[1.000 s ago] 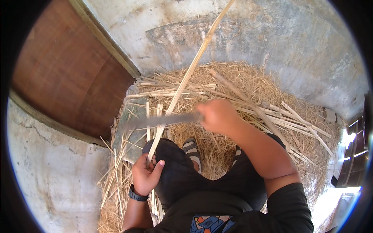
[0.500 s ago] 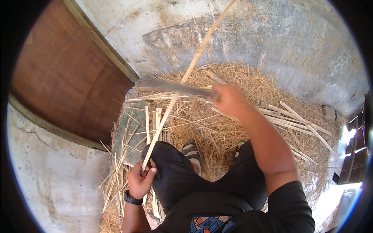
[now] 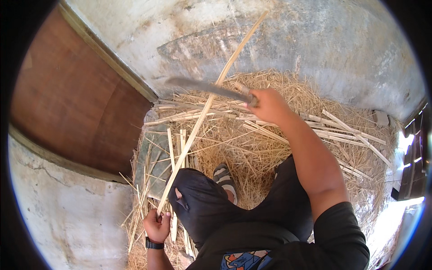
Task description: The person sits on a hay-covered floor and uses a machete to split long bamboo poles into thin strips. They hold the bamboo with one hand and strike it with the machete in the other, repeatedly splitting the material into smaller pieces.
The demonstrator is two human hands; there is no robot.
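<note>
The left hand (image 3: 156, 225) is clamped on the low end of a long cane strip (image 3: 204, 108) that slants up toward the wall: light, springy, splintery. The right hand (image 3: 266, 104) grips a knife (image 3: 202, 86) across it.

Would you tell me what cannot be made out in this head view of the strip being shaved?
- Knife handle: hidden inside the right hand.
- Blade: motion-blurred, edge unclear.
- Long strip: lower end wrapped by the left hand.
- Sandalled foot: partly behind the knee.
</note>
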